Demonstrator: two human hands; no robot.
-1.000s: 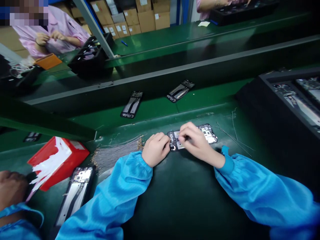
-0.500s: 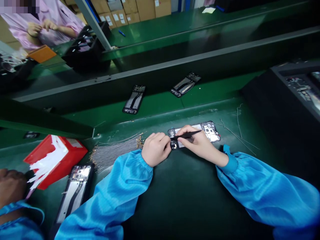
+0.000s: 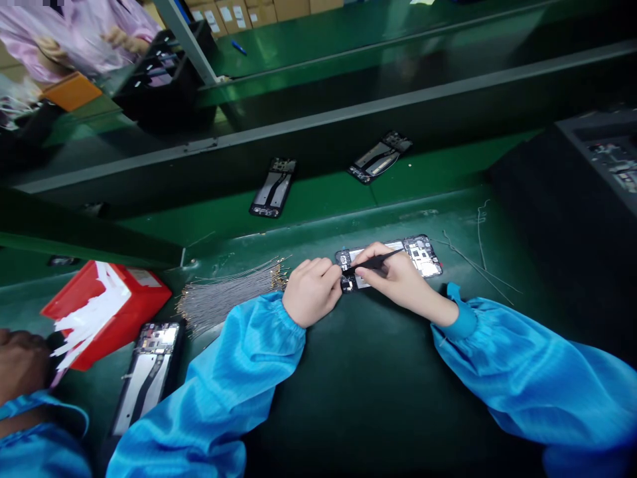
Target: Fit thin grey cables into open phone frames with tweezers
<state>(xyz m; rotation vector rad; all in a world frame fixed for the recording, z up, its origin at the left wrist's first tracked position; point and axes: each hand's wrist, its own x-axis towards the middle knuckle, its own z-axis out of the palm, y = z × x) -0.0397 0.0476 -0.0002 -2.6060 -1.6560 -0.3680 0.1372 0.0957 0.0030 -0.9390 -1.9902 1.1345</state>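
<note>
An open phone frame lies flat on the dark green bench, straight ahead of the person, its circuit boards facing up. The left hand is curled at the frame's left end, fingertips pressing on its edge to steady it. The right hand pinches black tweezers, whose tip points left onto the small parts near that left end. A second ago this hand lay bare-fingered over the frame with no tool showing; now the tweezers are lowered to the board, so fine work on the frame appears under way. A bundle of thin wires lies just left of the left hand. Farther left sit another phone frame and a red box.
</note>
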